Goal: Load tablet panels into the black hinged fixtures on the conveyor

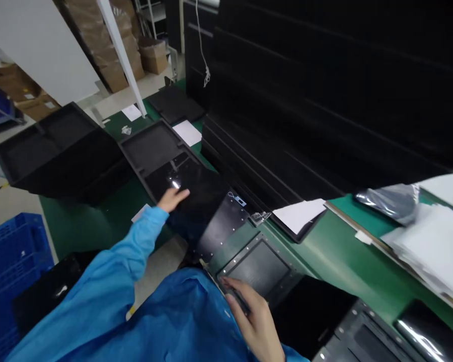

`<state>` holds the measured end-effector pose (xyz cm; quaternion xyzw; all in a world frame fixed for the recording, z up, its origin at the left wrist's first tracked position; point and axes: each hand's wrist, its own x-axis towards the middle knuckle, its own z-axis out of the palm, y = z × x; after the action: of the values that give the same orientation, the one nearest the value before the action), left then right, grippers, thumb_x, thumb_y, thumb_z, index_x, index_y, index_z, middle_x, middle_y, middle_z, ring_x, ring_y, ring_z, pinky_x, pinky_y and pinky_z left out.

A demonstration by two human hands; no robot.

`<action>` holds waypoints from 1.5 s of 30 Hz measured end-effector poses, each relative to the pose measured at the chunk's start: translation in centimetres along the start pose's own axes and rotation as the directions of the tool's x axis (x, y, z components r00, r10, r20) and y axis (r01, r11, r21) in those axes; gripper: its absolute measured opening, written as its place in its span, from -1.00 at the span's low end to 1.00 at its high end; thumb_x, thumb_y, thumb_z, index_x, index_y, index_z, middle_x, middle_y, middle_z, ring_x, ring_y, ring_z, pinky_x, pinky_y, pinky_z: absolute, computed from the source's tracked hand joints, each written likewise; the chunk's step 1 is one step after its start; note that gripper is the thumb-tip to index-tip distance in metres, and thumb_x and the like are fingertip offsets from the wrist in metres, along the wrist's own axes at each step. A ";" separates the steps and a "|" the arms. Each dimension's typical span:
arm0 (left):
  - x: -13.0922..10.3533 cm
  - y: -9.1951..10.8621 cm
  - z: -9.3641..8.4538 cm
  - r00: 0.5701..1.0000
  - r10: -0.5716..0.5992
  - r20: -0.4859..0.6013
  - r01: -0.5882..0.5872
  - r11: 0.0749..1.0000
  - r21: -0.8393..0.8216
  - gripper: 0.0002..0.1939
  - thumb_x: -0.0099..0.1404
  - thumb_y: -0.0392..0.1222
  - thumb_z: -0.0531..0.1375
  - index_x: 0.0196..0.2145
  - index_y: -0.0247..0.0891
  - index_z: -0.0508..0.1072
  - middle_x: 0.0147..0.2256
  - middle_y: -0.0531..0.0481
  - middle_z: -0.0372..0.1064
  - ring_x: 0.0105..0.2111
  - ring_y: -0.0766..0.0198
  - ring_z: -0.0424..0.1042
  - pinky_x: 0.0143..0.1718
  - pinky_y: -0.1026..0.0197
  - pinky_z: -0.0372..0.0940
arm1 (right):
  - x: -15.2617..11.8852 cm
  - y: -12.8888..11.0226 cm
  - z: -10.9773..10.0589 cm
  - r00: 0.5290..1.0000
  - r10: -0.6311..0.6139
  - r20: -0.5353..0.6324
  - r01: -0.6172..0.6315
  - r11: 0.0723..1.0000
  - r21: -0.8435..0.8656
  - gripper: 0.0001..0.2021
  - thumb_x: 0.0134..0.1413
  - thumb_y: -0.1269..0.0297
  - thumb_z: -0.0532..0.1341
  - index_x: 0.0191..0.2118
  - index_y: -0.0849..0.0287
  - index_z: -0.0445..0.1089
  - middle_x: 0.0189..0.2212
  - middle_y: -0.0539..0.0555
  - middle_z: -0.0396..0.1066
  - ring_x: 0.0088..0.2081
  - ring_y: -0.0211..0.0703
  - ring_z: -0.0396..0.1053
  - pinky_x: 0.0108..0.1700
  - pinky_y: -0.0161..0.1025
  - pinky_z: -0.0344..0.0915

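My left hand [172, 199] reaches out over a glossy black panel [189, 183], touching its near side with fingers stretched. The panel lies partly over a black foam tray [151, 146]. Beside it is a dark plate with small studs along its edges [224, 226]. Close to my body, my right hand [251, 314] rests at the near edge of a grey studded plate [262, 264]. Its thumb and forefinger are apart, and I make out nothing held between them. A black panel [313, 306] lies to the right of this hand.
Black foam trays [56, 146] are stacked at the left. A large black sheet-like cover [324, 100] rises behind the green bench [335, 236]. White sheets [434, 251] and a bagged dark item [392, 201] lie at right. A blue crate [15, 261] stands at lower left.
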<state>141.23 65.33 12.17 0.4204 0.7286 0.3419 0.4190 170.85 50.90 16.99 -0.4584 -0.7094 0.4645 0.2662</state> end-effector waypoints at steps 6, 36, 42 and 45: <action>10.0 6.8 -13.8 0.857 0.366 -0.364 -0.025 0.734 0.679 -0.52 0.26 0.11 0.16 -0.25 -0.50 0.42 -0.24 -0.17 0.43 -0.10 -0.01 0.37 0.00 -0.06 0.20 | 1.3 0.2 0.6 0.998 0.042 -0.036 -0.045 0.995 -0.085 -0.73 0.19 0.15 0.09 -0.14 0.12 0.46 -0.22 0.13 0.52 -0.19 -0.05 0.49 -0.16 -0.22 0.45; -15.8 -4.2 18.4 0.428 0.170 0.888 -0.697 0.687 0.205 -0.76 0.20 -0.18 0.15 -0.19 -0.19 0.53 -0.22 -0.06 0.52 -0.19 0.13 0.48 -0.11 0.16 0.32 | -7.0 4.0 -4.6 0.922 0.263 -0.285 -0.255 0.965 0.066 -0.70 0.17 0.11 0.08 -0.09 0.10 0.44 -0.15 0.15 0.48 -0.12 -0.03 0.44 -0.06 -0.13 0.38; -21.3 -4.2 23.2 0.629 0.092 0.772 -0.594 0.698 0.401 -0.77 0.18 -0.21 0.15 -0.22 -0.21 0.54 -0.21 -0.06 0.51 -0.15 0.12 0.46 -0.06 0.14 0.31 | -18.1 12.0 -12.9 0.443 0.383 -0.811 -0.056 0.914 0.401 -0.72 0.00 0.13 0.23 -0.15 0.09 0.45 -0.06 0.13 0.42 -0.28 -0.09 0.43 -0.21 -0.11 0.37; -25.3 -4.4 25.4 0.795 0.055 0.605 -0.411 0.782 0.469 -0.75 0.22 -0.21 0.09 -0.22 -0.22 0.53 -0.21 -0.03 0.52 -0.17 0.19 0.47 -0.09 0.22 0.33 | -21.8 19.0 -17.5 0.137 0.588 -0.797 0.338 0.729 0.595 -0.81 -0.05 0.25 0.21 -0.24 0.11 0.41 -0.15 0.05 0.41 -0.40 -0.26 0.35 -0.39 -0.27 0.31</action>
<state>170.13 44.44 6.07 0.6993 0.5802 0.0165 0.4172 202.16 41.41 8.33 -0.5785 -0.0901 0.2883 0.7577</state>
